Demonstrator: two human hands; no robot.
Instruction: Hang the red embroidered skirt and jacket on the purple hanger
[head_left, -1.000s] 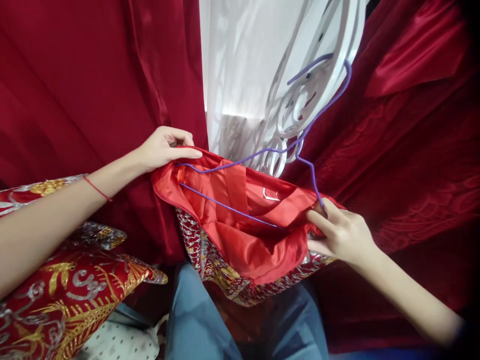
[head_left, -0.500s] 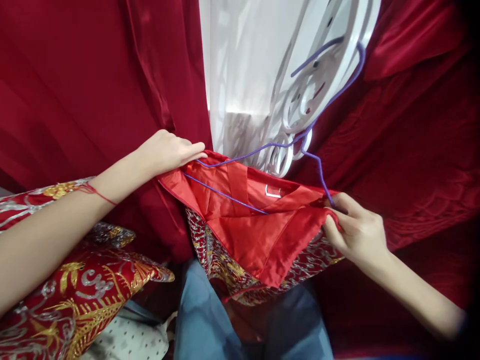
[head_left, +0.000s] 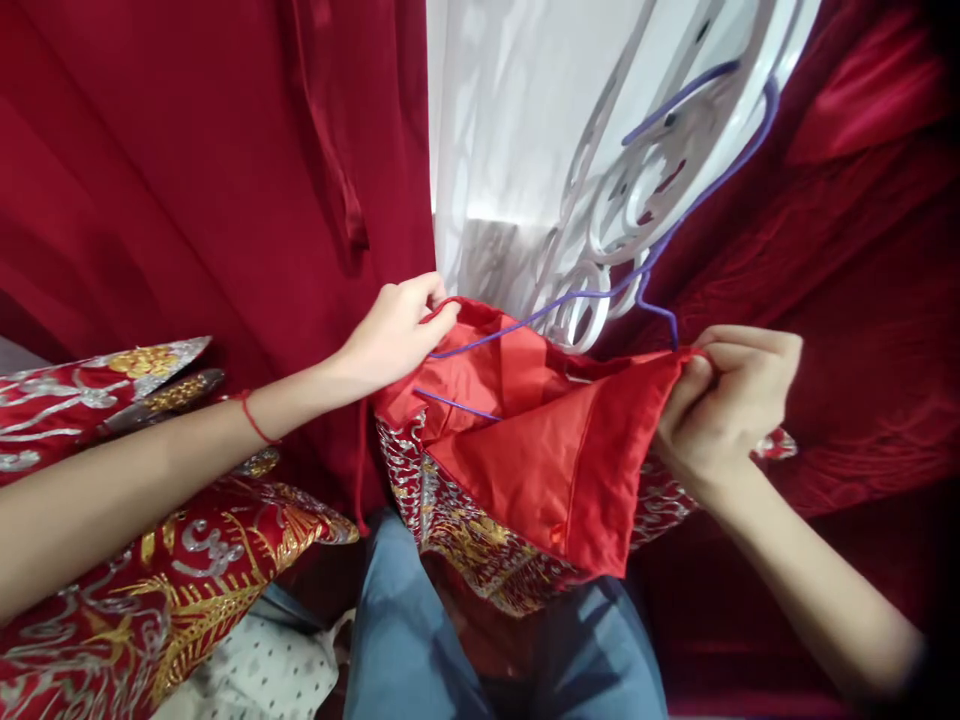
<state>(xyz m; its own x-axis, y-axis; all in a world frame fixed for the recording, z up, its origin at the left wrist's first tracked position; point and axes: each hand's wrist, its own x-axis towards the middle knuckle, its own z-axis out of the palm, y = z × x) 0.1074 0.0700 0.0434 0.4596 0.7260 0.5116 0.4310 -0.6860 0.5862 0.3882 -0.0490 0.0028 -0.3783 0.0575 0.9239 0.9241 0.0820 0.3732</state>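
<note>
A red embroidered garment [head_left: 540, 450] hangs in front of me, its shiny red lining turned toward me and gold and silver stitching on its outer side. A purple hanger [head_left: 570, 297] runs into its opening, with the hook over a white scrolled metal frame. My left hand [head_left: 409, 325] is closed on the garment's left upper edge, beside the hanger's left arm. At the right upper edge, my right hand [head_left: 731, 400] grips the cloth in a fist near the hanger's right arm. The lower part of the hanger is partly hidden by the lining.
Dark red drapery [head_left: 187, 150] hangs on the left, and more red cloth [head_left: 862, 300] on the right. The white metal frame [head_left: 750, 120] stands behind the hanger. Other embroidered red pieces [head_left: 202, 560] lie at lower left, above a white dotted cloth [head_left: 255, 670].
Both hands have shifted right in view with the garment. My right hand has risen and turned, pulling the right edge up over more of the hanger's arm. The lining's front flap is spread wider.
</note>
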